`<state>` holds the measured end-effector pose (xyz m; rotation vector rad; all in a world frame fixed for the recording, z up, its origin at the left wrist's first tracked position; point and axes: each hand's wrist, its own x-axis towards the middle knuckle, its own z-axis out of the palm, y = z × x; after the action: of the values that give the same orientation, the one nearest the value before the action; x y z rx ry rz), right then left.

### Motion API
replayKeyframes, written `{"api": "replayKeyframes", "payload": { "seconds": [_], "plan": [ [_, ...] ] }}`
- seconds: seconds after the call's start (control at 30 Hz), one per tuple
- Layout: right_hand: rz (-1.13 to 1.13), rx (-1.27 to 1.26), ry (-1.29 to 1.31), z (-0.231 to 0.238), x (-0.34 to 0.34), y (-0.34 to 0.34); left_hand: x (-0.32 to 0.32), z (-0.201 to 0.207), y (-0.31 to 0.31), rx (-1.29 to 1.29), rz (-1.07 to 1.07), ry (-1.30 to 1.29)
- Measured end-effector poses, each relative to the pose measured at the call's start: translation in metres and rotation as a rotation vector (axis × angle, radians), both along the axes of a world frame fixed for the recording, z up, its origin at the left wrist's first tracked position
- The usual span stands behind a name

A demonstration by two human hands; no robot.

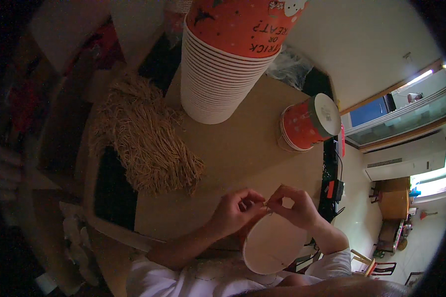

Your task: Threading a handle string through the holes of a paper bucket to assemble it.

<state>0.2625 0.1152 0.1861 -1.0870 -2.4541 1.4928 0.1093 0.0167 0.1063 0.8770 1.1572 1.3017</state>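
1. On the left of the worktop (pixel 233 158), I can see a loose, tangled heap of tan cords (pixel 146 138), spilling from the far left toward the middle, with dark green showing beside it at the left edge.
2. Next, near the far edge, a tall stack of nested orange buckets (pixel 228 64) rises mouth-down, its many white rims lined up below the topmost orange wall.
3. At the near edge is the left hand (pixel 233 213), its fingers curled and pinched narrow, thumb against forefinger, the tips almost meeting those of the other hand.
4. Between the two hands a thin strand (pixel 267 204) shows at the fingertips; it is too small for me to make out fully.
5. Just below those tips, close to the person's body, is a single bucket (pixel 275 247), its pale round end turned up and a bit of orange wall showing on its left. The pinching fingers sit right at its upper rim.
6. The right hand (pixel 300 210) mirrors the left, fingers bent and pinched on the strand, its heel beside the bucket's right side.
7. Toward the far right corner lies a crumpled clear plastic bag (pixel 288 69).
8. Near the right edge, a short orange stack (pixel 297 123) rests mouth-down, white base up.
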Motion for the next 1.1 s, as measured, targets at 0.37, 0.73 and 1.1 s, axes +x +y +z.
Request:
{"api": "replayKeyframes", "payload": {
  "seconds": [0.37,0.73,1.1],
  "plan": [
    [-0.035,-0.024,0.005,0.0,-0.003,0.001,-0.001,0.012,0.0,0.102,0.016,0.279],
    [-0.114,-0.118,-0.018,-0.007,0.003,0.006,0.002,-0.003,0.0,0.123,0.113,0.297],
    [0.152,-0.174,-0.22,-0.002,-0.012,0.017,-0.005,-0.004,-0.002,0.08,0.101,0.298]
  ]
}}
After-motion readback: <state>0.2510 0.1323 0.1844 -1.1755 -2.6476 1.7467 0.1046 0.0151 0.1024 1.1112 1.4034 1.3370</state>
